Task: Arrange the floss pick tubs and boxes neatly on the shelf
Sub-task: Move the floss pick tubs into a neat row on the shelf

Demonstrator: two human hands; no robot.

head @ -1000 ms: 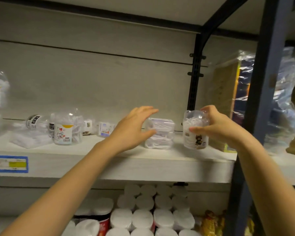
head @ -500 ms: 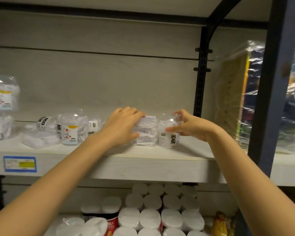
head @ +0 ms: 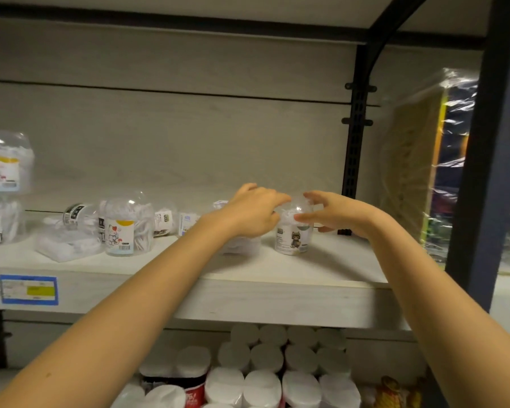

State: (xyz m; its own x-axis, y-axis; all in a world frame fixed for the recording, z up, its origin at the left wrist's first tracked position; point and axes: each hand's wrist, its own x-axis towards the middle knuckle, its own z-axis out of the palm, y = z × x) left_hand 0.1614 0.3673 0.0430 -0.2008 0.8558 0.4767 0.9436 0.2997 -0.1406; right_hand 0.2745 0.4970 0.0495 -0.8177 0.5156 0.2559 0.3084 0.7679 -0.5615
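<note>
Small tub (head: 292,238): stands upright on the shelf (head: 248,301), right of centre, between the two hands, well in from the near edge.
Right hand (head: 340,212): reaches in from the right and grasps the small tub's clear domed top, thumb on the near face, fingers curved over the dome.
Left hand (head: 253,214): lies over the clear boxes (head: 242,245) just left of the small tub, fingers bent, tips at the tub's left shoulder. I cannot tell whether it grips anything, since the hand hides the contact.
Small tub contents: white floss picks packed loosely inside; a label with a cartoon animal faces the near side.
Small tub axis: long axis vertical, dome up.
Clear boxes: a low stack touching or just beside the small tub, mostly covered by the left hand.
Large tub (head: 127,226): upright towards the left, domed lid up, full of white picks, cat label facing near.
Lying tub (head: 77,212): behind the large tub, on its side, long axis running left to right.
Flat pack (head: 68,244): clear, holds white picks, lies flat left of the large tub.
Far-left stack (head: 0,187): two clear tubs, one on the other.
Lower shelf: white-lidded canisters (head: 277,363) in rows.
Right bay: plastic-wrapped package (head: 415,160).
</note>
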